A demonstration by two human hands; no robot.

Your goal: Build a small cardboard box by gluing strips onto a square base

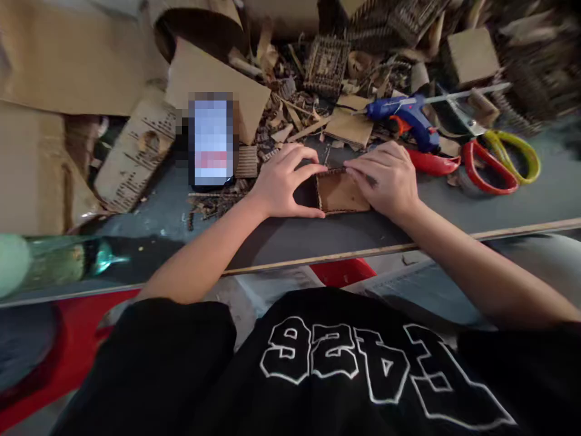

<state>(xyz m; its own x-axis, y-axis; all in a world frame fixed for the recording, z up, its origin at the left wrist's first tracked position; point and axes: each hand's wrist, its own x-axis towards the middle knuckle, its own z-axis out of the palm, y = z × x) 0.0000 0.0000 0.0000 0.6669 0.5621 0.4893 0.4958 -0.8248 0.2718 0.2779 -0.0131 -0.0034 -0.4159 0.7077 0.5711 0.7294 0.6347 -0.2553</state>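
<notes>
A small brown cardboard piece lies flat on the dark work board. My left hand curls around its left edge, thumb along the near side and fingers over the far side. My right hand presses down on its right and far edge with the fingers together. Both hands grip the piece between them.
A blue glue gun lies just behind my right hand, with red and yellow scissors to its right. A phone stands at the left. Cardboard sheets, scraps and woven cardboard pieces crowd the back. A green bottle lies at near left.
</notes>
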